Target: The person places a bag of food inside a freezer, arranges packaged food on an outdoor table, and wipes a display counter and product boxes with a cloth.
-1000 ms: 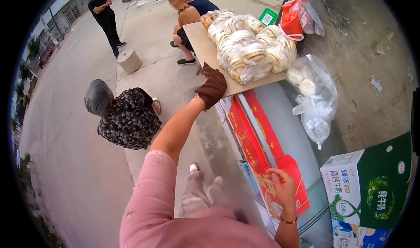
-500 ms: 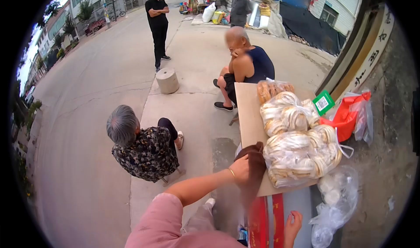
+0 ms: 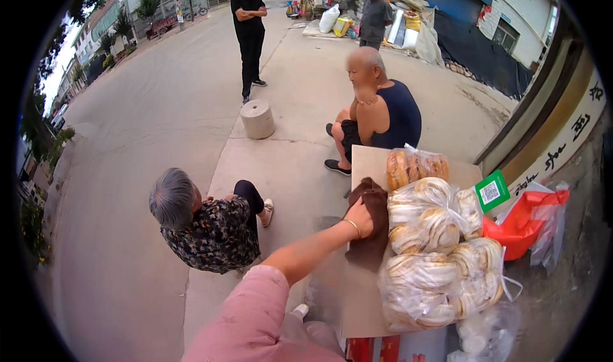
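Note:
My left hand (image 3: 361,218), with a bangle at the wrist, is closed on a dark brown cloth (image 3: 371,247) that lies over the left edge of the tabletop (image 3: 361,304). Just right of the cloth are clear plastic bags of pale, layered bread rolls (image 3: 424,215). A nearer bag of rolls (image 3: 421,292) lies in front of them, and a pack of browner baked pieces (image 3: 416,167) sits at the far end. Only fingertips of my right hand (image 3: 418,357) show at the bottom edge, below the tabletop; how they are held is hidden.
A green QR-code card (image 3: 491,191) and a red plastic bag (image 3: 523,225) are at the right. Clear bags (image 3: 488,333) hang near the front. A seated person (image 3: 214,228) is at left, another (image 3: 389,113) beyond the table. A stone cylinder (image 3: 258,119) stands on the pavement.
My left hand has moved the brown cloth forward along the tabletop's left edge. My right hand has dropped almost out of view. The camera view has shifted.

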{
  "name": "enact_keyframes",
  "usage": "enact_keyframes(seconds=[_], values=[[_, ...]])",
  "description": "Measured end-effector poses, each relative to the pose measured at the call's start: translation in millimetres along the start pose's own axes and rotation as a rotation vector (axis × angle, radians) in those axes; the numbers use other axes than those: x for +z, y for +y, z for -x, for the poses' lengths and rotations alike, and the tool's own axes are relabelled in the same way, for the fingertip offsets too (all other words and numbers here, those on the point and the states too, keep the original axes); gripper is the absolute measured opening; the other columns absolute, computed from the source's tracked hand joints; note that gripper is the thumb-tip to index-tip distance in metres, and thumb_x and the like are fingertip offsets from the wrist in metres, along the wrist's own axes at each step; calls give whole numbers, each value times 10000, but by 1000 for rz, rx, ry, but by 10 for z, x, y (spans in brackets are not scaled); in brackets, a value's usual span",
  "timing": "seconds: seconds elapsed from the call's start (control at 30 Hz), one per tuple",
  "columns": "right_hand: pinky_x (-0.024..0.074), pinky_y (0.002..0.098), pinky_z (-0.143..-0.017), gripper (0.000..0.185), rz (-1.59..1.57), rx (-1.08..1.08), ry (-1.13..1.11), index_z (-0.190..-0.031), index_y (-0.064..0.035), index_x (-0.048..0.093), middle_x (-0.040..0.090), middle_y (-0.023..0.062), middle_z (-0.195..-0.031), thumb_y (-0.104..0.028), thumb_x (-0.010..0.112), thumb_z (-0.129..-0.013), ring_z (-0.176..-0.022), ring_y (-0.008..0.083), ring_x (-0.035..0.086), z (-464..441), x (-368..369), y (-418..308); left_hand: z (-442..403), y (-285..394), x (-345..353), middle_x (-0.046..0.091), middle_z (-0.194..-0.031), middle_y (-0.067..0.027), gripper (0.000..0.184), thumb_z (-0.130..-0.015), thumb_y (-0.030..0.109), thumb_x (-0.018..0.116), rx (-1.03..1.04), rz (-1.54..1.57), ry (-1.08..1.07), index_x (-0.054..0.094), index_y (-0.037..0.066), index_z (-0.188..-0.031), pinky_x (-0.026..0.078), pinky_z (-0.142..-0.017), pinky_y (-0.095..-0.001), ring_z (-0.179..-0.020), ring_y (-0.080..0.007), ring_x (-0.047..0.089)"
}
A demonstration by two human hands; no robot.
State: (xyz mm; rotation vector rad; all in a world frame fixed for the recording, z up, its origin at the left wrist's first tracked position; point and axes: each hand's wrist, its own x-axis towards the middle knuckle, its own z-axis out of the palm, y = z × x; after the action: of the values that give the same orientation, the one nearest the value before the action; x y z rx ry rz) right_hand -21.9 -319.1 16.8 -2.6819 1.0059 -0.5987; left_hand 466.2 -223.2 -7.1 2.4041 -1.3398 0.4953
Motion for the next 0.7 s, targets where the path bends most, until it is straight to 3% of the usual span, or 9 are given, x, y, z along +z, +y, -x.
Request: enact_keyframes(seconds=[0.03, 0.1, 0.23, 0.27, 0.33, 0.43, 0.53, 0.6, 0.7], values=[[338, 483, -1006, 389, 5, 9, -24, -1194, 63, 498, 470, 237, -1254, -159, 565, -882, -1179, 394, 429, -8, -17, -4, -125, -106, 93, 573, -1214, -146, 401, -778, 219, 474, -67, -47, -152, 601, 30, -1108, 259, -1051, -465, -1183, -289, 482], [331, 490, -1006, 395, 40, 6, -45, -1205, 66, 482, 465, 238, -1254, -135, 566, -875, -1176, 395, 428, 16, -13, 51, -295, -171, 282, 530, -1293, -134, 444, -823, 225, 430, -170, -112, -217, 552, 55, -1214, 204, -1083, -473, -1242, -257, 441], [302, 495, -1035, 428, -1, 62, -99, -1257, 52, 451, 445, 239, -1296, -149, 537, -889, -1214, 394, 406, -12, 10, 97, -353, 46, -103, 527, -1301, -128, 456, -826, 231, 434, -231, -156, -455, 540, 59, -1235, 194, -1089, -474, -1274, -260, 410], [302, 495, -1035, 428, -5, 66, -113, -1257, 52, 451, 445, 239, -1296, -149, 537, -889, -1214, 394, 406, -25, 7, 89, -228, 78, -87, 527, -1301, -128, 456, -826, 231, 434, -234, -158, -469, 540, 59, -1235, 194, -1089, -474, -1274, -260, 410], [300, 497, -1024, 344, -21, 23, -52, -1161, 38, 501, 448, 206, -1288, -69, 531, -836, -1202, 380, 416, -50, 5, 86, 55, 129, -19, 523, -1305, -127, 457, -819, 235, 447, -81, -62, -206, 544, 65, -1232, 196, -1090, -472, -1279, -266, 402], [232, 537, -1065, 421, 44, -15, -80, -1235, 33, 441, 426, 214, -1323, -120, 511, -850, -1268, 389, 362, -43, 90, 134, 133, 68, -54, 522, -1309, -118, 449, -808, 231, 457, -55, 44, -154, 557, 73, -1216, 191, -1092, -466, -1274, -269, 407], [265, 496, -1070, 466, 91, 23, -195, -1299, 35, 429, 414, 229, -1354, -203, 506, -907, -1268, 386, 370, -82, 25, 56, -134, -280, 205, 525, -1305, -107, 436, -801, 224, 460, -129, -153, -254, 569, 74, -1195, 196, -1088, -459, -1264, -259, 417], [245, 498, -1082, 478, 96, 35, -197, -1313, 30, 418, 404, 224, -1370, -222, 490, -913, -1284, 382, 356, -48, 15, 91, -327, -464, 298, 546, -1277, -109, 424, -796, 214, 461, -121, -100, -163, 581, 66, -1175, 208, -1079, -452, -1240, -252, 443], [225, 504, -1092, 484, 73, 41, -169, -1325, 25, 411, 405, 218, -1378, -229, 476, -919, -1294, 380, 350, -2, 92, 91, -706, -833, 537, 575, -1235, -121, 406, -805, 205, 453, -126, -183, -301, 591, 79, -1165, 225, -1063, -459, -1206, -262, 474]])
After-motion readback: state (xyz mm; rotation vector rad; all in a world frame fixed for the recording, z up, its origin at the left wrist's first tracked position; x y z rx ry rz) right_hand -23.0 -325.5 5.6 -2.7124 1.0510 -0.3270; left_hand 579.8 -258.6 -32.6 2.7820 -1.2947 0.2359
